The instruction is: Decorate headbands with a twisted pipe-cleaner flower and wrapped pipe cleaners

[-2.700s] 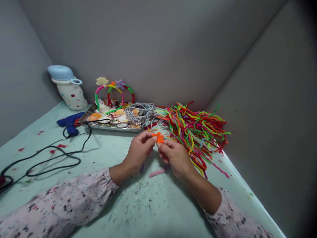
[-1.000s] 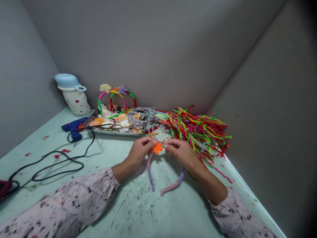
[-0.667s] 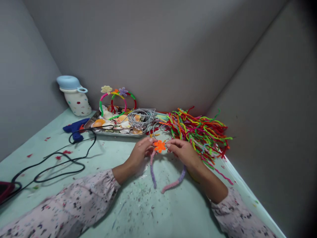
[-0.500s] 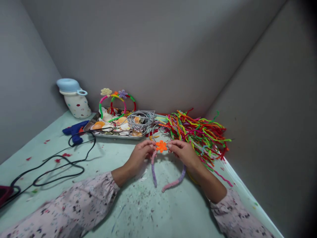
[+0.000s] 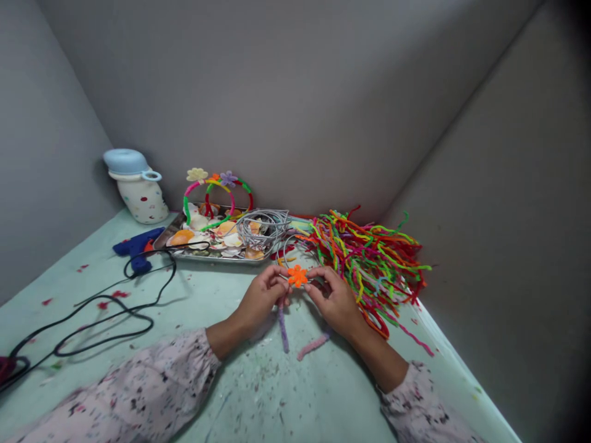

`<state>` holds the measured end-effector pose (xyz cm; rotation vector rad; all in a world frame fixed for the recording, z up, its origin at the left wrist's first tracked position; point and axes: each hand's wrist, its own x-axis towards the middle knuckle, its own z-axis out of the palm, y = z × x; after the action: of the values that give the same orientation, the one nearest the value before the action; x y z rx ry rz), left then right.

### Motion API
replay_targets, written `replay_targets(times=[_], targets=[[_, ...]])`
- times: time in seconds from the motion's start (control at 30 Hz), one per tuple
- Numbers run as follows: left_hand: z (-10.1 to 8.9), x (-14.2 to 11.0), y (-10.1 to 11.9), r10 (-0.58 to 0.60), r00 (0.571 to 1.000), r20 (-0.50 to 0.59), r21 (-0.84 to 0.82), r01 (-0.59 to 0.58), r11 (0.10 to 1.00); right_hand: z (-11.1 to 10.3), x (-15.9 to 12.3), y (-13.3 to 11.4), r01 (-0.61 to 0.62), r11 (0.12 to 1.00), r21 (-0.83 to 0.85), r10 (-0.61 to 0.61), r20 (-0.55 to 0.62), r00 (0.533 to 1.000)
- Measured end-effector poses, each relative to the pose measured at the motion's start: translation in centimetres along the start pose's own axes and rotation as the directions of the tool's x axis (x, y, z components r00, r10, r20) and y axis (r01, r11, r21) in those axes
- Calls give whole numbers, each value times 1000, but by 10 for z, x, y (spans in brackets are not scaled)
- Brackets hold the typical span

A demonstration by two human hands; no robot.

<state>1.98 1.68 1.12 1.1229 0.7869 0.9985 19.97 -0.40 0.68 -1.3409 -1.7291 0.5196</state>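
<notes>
A headband (image 5: pixel 283 329) wrapped in pink and purple pipe cleaner, with an orange flower (image 5: pixel 298 276) at its top, is held between both hands. My left hand (image 5: pixel 264 295) pinches the band just left of the flower. From the other side, my right hand (image 5: pixel 336 300) is closed on it, fingertips close to the petals. The band's two ends hang below, apart from each other. My right hand hides part of the band's right side.
A metal tray (image 5: pixel 221 258) holds shells, a coil of grey wire bands (image 5: pixel 268 227) and finished headbands (image 5: pixel 217 184). Left of it are a blue glue gun (image 5: pixel 138 247), its black cord (image 5: pixel 133 312) and a white bottle (image 5: pixel 141 195). Colourful pipe cleaners (image 5: pixel 369 258) pile up at right.
My right hand has shifted slightly left and lower, its fingers now nearer the flower and covering more of the band. My left hand stays on the band.
</notes>
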Motion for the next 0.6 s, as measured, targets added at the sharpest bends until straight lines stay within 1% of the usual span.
replay_targets(times=[0.1, 0.17, 0.3, 0.37, 0.53, 0.6], targets=[[0, -1, 1, -1, 1000, 13, 4, 1, 1000, 1, -1, -1, 153, 986, -72, -154, -15, 988], [0, -1, 1, -4, 1000, 14, 6, 3, 1000, 1, -2, -3, 219, 969, -114, -224, -34, 974], [-1, -2, 0, 6, 1000, 3, 21, -6, 1000, -1, -5, -6, 288, 936, -201, -309, -79, 948], [-1, -2, -1, 17, 1000, 5, 19, -18, 1000, -1, -7, -8, 328, 912, -245, -357, -83, 930], [-2, -3, -2, 47, 998, 36, 9, -47, 999, -1, -10, -13, 440, 836, -328, -481, -52, 875], [-1, -3, -1, 51, 998, 41, 11, -51, 999, 0, -10, -13, 463, 817, -345, -502, -30, 864]])
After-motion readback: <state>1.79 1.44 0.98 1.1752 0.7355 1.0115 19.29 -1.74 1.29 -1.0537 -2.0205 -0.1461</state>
